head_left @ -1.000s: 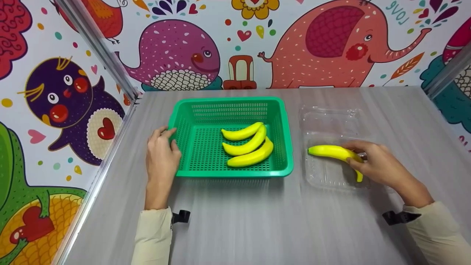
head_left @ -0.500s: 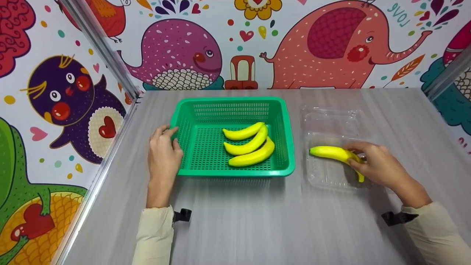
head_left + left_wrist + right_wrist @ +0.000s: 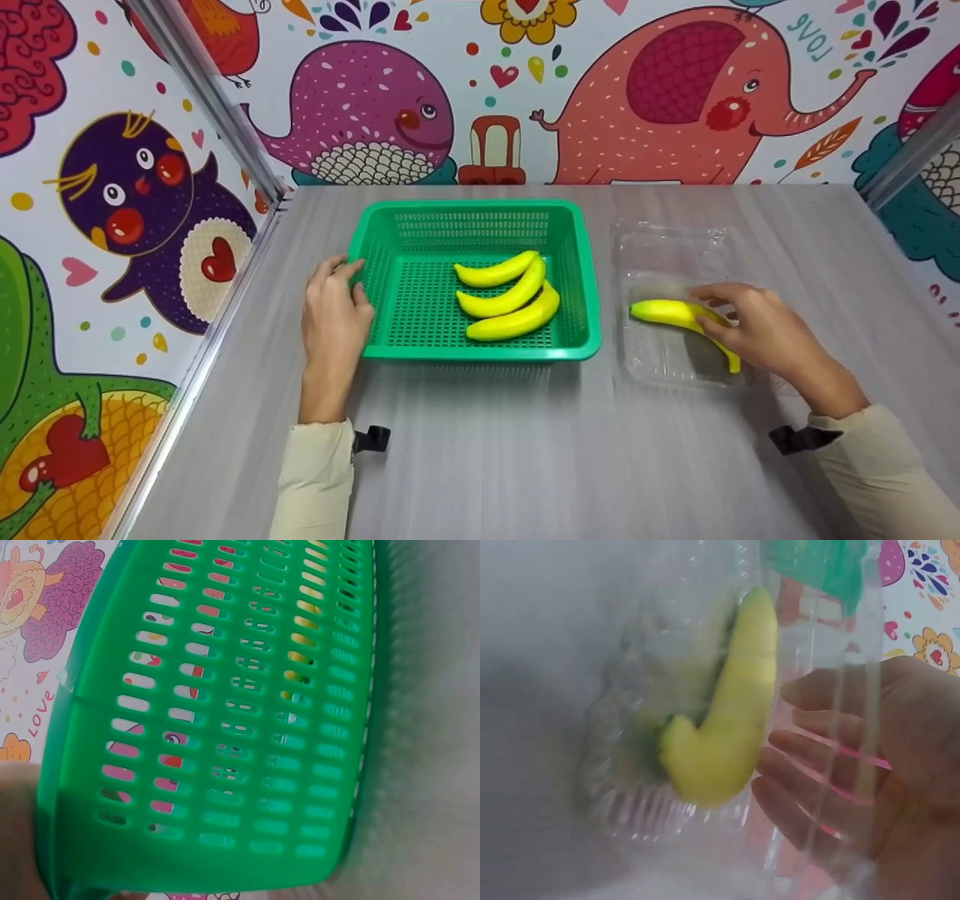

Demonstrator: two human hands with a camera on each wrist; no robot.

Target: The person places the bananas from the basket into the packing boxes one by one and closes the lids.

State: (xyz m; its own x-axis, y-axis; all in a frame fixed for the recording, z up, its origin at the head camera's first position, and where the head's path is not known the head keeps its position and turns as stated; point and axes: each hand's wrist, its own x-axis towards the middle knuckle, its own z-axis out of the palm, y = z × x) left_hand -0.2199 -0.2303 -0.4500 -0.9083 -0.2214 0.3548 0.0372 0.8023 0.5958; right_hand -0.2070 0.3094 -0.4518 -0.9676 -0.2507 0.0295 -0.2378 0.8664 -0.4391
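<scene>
My left hand (image 3: 336, 315) holds the left rim of a green plastic basket (image 3: 480, 352), its fingertips at the rim. Three yellow bananas (image 3: 502, 292) lie side by side in the basket's right half. On the right, another banana (image 3: 664, 312) rests in a clear plastic clamshell box (image 3: 645, 360), curved toward the front. My right hand (image 3: 765, 330) hovers over that banana's right part with thumb and fingers spread. In the right wrist view, through the clear plastic, the fingers (image 3: 787, 802) are straight and loose beside the banana (image 3: 735, 712).
The box's raised clear lid (image 3: 667, 247) stands at its back. Behind the grey table (image 3: 487, 450) rises a wall (image 3: 510, 82) printed with cartoon animals. A metal post (image 3: 217, 105) and side panel border the left.
My right hand has loosened its grip on the banana in the clear box and lifted slightly, fingers spreading. The left hand stays at the basket rim.
</scene>
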